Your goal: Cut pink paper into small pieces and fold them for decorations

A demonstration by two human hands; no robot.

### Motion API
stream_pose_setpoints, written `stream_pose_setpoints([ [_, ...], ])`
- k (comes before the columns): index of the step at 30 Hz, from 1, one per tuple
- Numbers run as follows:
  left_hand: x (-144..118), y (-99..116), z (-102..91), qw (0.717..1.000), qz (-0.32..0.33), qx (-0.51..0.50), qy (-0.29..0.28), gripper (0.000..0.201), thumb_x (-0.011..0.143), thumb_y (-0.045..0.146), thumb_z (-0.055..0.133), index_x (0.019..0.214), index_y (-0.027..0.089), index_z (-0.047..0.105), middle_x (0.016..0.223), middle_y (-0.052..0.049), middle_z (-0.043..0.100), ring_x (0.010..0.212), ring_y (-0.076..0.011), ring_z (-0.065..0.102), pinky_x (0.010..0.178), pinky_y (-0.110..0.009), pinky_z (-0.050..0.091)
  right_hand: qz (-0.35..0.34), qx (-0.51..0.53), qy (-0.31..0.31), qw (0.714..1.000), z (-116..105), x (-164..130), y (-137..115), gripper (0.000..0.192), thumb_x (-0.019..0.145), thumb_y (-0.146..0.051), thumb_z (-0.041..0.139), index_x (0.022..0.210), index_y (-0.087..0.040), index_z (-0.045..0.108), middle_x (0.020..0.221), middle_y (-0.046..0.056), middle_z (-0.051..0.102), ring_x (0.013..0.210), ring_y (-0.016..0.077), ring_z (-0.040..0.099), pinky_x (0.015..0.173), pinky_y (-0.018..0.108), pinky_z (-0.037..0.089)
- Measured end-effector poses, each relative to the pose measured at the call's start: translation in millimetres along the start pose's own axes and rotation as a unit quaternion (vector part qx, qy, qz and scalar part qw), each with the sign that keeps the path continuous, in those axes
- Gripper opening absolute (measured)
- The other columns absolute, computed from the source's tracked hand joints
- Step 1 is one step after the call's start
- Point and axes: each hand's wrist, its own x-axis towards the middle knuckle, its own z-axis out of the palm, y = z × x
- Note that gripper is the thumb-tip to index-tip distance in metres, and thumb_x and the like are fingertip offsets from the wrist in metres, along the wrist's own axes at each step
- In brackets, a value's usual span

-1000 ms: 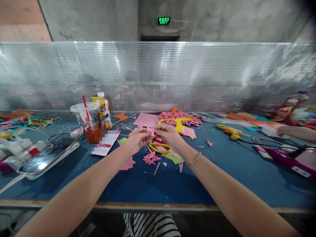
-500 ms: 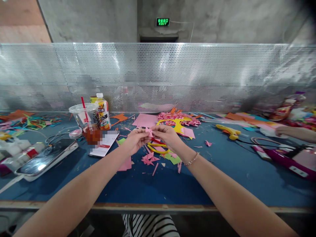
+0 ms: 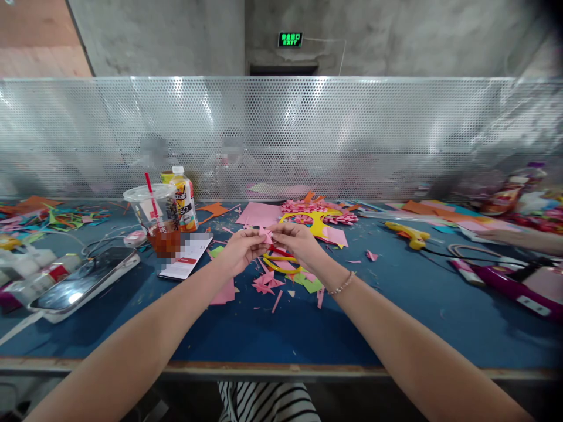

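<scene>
— While both arms stretch out over the blue table (image 3: 396, 316), what are the hands doing?

— The left hand (image 3: 240, 249) and the right hand (image 3: 299, 240) meet above the middle of the table, each pinching one side of a small pink paper piece (image 3: 266, 235) between thumb and fingertips. The piece is held in the air just above a litter of scraps.

— What lies right under them?

— Yellow-handled scissors (image 3: 281, 262) with a red part, green paper bits (image 3: 311, 285) and a pink folded star (image 3: 264, 283), all close together on the cloth.

— And further back?

— A pink sheet (image 3: 258, 214), then a yellow cutout (image 3: 317, 221) lying over pink paper flowers (image 3: 308, 206), near the perforated metal screen (image 3: 281, 135).

— To the left?

— A plastic cup (image 3: 155, 214) with a red straw and dark drink, a bottle (image 3: 185, 199) just behind it, a white card (image 3: 187, 262) beside it, and a phone (image 3: 83, 282) nearer the edge.

— To the right?

— A yellow glue gun (image 3: 407, 233), a magenta tool (image 3: 505, 282), and another person's forearm (image 3: 523, 239) resting on the table at the far right
</scene>
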Motion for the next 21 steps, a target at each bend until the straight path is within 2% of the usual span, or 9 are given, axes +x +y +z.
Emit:
stream_pose_setpoints([
  [12, -0.1, -0.3, 0.2, 0.999, 0.028, 0.024, -0.003, 0.01, 0.064, 0.012, 0.068, 0.069, 0.011, 0.06, 0.061, -0.002, 0.061, 0.055, -0.0075, 0.059, 0.06, -0.019, 0.049, -0.009, -0.024, -0.009, 1.0, -0.3, 0.7, 0.1, 0.022, 0.059, -0.024, 0.07, 0.079, -0.016, 0.068, 0.071, 0.001, 0.065, 0.065, 0.0103, 0.058, 0.069, 0.028, 0.047],
  [21, -2.9, 0.3, 3.5, 0.995, 0.06, 0.073, -0.008, 0.016, 0.061, 0.019, 0.071, 0.068, 0.011, 0.059, 0.06, -0.002, 0.061, 0.055, -0.0087, 0.058, 0.059, -0.022, 0.047, -0.017, -0.051, 0.009, 0.999, 0.2, -0.5, -1.5, 0.016, 0.061, -0.022, 0.065, 0.076, -0.017, 0.066, 0.065, -0.002, 0.061, 0.059, 0.009, 0.055, 0.063, 0.025, 0.047],
])
